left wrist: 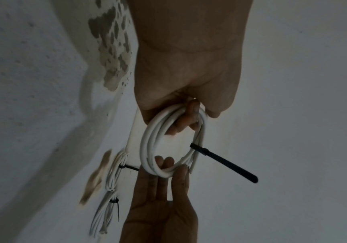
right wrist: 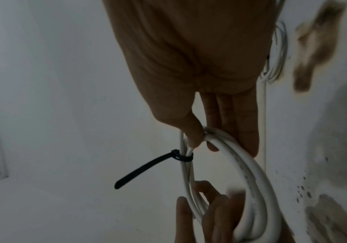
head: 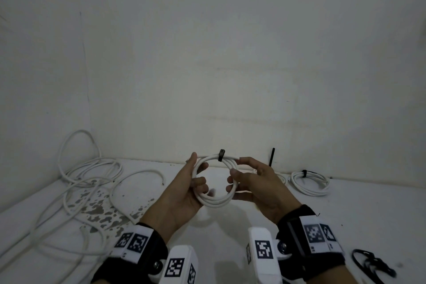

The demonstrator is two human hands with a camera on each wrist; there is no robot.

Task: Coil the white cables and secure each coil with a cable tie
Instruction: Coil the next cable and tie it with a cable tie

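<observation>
I hold a white cable coil (head: pixel 215 200) up in front of me with both hands. My left hand (head: pixel 196 175) curls its fingers round the coil's left side, thumb along the outside. My right hand (head: pixel 236 174) pinches the right side between thumb and fingers. A black cable tie (head: pixel 221 155) is cinched round the top of the coil. In the left wrist view the coil (left wrist: pixel 147 139) shows the tie's long tail (left wrist: pixel 226 164) sticking out free. The right wrist view shows the tie (right wrist: pixel 147 166) just below my thumb, on the coil (right wrist: pixel 247 172).
A tied coil (head: pixel 310 181) lies at the right by the wall, and a black tie tail (head: pixel 273 157) stands up behind my right hand. Loose white cables (head: pixel 92 180) sprawl over the stained left side of the white surface. Spare black ties (head: pixel 371 263) lie at the near right.
</observation>
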